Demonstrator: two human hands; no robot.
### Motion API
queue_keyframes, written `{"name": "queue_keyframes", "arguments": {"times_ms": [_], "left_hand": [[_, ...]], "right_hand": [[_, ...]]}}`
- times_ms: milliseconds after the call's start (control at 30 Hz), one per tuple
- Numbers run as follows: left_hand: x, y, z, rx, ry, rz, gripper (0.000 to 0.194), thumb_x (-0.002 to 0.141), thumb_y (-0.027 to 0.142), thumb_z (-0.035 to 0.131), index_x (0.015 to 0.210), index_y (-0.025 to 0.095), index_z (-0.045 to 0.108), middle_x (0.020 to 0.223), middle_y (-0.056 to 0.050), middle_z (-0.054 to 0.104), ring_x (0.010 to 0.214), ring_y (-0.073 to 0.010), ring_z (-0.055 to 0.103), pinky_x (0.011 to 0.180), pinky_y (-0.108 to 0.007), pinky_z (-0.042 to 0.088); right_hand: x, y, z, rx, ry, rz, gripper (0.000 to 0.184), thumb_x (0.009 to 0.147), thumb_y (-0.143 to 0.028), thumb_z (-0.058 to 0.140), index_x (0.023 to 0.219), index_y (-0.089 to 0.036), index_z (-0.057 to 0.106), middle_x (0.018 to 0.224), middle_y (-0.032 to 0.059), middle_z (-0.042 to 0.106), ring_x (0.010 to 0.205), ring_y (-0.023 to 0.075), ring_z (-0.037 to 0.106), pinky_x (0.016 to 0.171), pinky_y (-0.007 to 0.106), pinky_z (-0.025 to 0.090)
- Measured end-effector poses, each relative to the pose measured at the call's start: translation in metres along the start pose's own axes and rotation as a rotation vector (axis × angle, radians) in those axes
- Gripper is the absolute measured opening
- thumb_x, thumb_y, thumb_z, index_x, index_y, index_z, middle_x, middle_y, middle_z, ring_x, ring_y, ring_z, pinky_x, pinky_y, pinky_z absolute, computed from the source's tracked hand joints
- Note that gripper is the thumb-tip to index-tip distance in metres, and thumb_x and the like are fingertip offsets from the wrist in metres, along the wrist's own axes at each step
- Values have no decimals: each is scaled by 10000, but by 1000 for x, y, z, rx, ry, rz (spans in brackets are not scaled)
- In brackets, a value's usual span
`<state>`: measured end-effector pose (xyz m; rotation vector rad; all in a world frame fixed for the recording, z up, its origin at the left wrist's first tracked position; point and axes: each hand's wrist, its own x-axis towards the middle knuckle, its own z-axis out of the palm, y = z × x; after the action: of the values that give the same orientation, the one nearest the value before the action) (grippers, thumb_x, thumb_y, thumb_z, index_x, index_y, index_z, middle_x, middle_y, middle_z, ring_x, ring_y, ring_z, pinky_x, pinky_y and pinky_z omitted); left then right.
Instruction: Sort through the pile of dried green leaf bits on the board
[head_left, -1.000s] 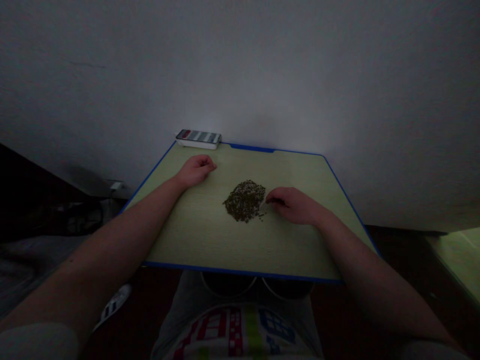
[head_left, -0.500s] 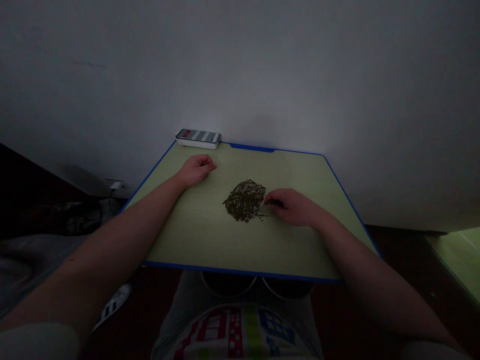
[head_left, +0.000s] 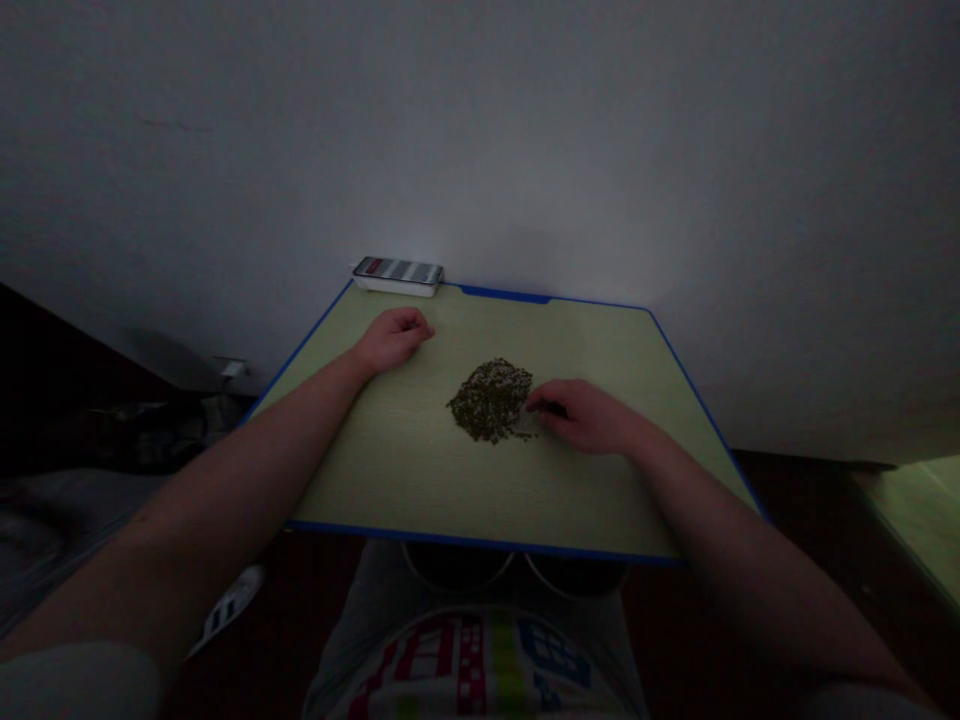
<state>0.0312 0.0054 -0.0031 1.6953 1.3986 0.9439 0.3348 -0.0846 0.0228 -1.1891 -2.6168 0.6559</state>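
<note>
A loose pile of small mixed grains or beans [head_left: 491, 402], greenish brown with paler ones among them, lies on the light tabletop [head_left: 420, 470]. At the pile's right edge is my right hand [head_left: 574, 412], its thumb and fingers bent towards each other. The fingertips touch or nearly touch the outermost grains, and whatever they pinch is too small to make out. My left hand [head_left: 392, 340] rests on the table beyond the pile's left side, loosely curled, with nothing visible in it.
A phone [head_left: 397, 270] lies on a white box [head_left: 397, 287] at the back left corner, by the wall. Two round containers [head_left: 457, 567] show partly under the table's blue front edge [head_left: 480, 544]. A shoe [head_left: 229, 605] is on the floor at left.
My right hand has shifted very slightly, with its fingertips a little closer to the pile. A few grains at the pile's lower right edge lie differently. My left hand stays still.
</note>
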Motion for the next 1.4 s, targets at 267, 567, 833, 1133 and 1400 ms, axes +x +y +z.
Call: {"name": "queue_keyframes", "arguments": {"times_ms": [267,567,833,1133,1400], "left_hand": [[1,-1,0,-3,7,12,206,665,358,585,632,177,493,457,59,397,435,-74,351,460,-229,262],[2,-5,0,4,0,19,229,677,380,587,639,174,494,456,64,394,426,-67,342,446,-220,249],[1,-4,1,-2,1,21,232,682,376,585,631,176,479,458,64,390,433,-69,343,456,-219,253],[3,-6,0,-32,3,1,223,683,366,582,635,174,479,454,69,386,423,-66,342,449,-220,255],[4,-8,0,-38,3,26,225,678,373,585,641,174,487,457,69,387,430,-63,339,457,-218,252]], "right_hand": [[-3,-1,-3,15,-38,-6,248,758,-136,497,952,-168,649,802,34,660,662,138,559,615,245,396],[-9,-14,-7,-174,-75,91,249,799,-229,497,979,-190,665,728,28,661,595,130,540,558,241,327],[-13,-31,-2,-143,-121,161,297,811,-233,484,1088,-201,586,738,30,660,592,135,538,556,247,309],[-13,-34,-2,-188,-168,185,220,813,-281,505,1007,-199,570,768,44,662,620,148,546,540,255,283],[-15,-43,1,-195,-184,139,213,817,-313,520,988,-196,569,809,61,661,659,160,564,554,254,296]]}}
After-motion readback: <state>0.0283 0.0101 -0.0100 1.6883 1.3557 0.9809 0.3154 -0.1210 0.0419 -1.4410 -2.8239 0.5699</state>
